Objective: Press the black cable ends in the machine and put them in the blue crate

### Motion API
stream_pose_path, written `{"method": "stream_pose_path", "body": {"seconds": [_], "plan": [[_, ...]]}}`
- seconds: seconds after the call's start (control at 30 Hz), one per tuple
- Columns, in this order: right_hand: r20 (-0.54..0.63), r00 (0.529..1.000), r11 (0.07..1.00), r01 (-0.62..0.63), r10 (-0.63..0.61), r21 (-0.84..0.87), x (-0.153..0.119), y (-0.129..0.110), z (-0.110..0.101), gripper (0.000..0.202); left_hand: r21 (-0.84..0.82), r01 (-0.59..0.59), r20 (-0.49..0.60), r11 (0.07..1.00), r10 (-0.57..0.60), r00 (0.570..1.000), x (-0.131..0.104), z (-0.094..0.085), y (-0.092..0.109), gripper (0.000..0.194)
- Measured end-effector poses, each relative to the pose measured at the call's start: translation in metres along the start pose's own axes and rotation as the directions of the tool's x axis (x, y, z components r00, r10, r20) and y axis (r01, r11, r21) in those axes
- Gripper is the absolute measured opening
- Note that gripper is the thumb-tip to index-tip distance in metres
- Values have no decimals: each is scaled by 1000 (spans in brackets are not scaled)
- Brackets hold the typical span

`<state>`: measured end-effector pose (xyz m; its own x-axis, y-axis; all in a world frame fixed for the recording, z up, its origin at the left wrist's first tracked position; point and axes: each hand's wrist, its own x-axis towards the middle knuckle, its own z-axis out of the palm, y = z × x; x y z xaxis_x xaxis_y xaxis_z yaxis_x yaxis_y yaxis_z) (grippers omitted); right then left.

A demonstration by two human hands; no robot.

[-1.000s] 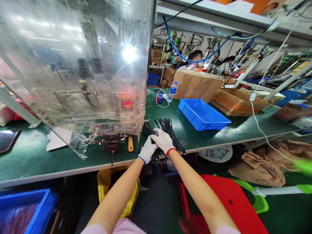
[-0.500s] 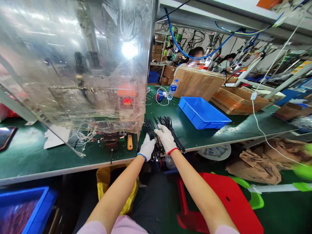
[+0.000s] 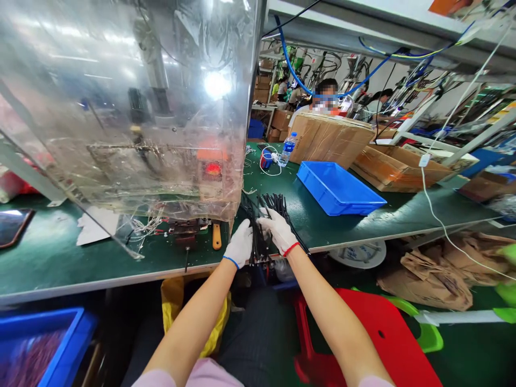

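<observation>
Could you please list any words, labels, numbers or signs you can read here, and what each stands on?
Nothing can be read for certain.
Plastic bottle: blue label, lettering too small.
Cardboard box beside it: dark print, too blurred.
White round lid: blue handwriting, illegible.
Brown paper bag: faint marks, too blurred.
Red-lit patch: any figures too blurred.

On the surface, strands lie between left hand and right hand, a handle to their left, a bin behind to the right; beyond the bin stands a carton, a bottle at its left.
</observation>
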<state>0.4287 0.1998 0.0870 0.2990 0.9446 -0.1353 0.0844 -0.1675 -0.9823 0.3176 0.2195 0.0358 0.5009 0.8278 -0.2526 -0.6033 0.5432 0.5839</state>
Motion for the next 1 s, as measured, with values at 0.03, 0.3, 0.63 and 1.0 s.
{"method": "stream_pose_path", "body": {"seconds": [0.03,0.3,0.63,1.0], "plan": [[32,999,994,-30,27,102,1,1,-2,58,-11,16,15,1000,-16,1000,1,0,2,45],[138,990,946,-71,28,317,5,2,-14,54,-65,80,61,995,-76,995,-1,7,6,38],[77,996,988,-61,50,145,-4,4,-24,52,-84,85,8,993,-84,996,6,13,2,22],[1,999,994,-33,34,-106,-12,4,-22,47,-19,-112,-159,994,108,981,18,14,-16,24]]}}
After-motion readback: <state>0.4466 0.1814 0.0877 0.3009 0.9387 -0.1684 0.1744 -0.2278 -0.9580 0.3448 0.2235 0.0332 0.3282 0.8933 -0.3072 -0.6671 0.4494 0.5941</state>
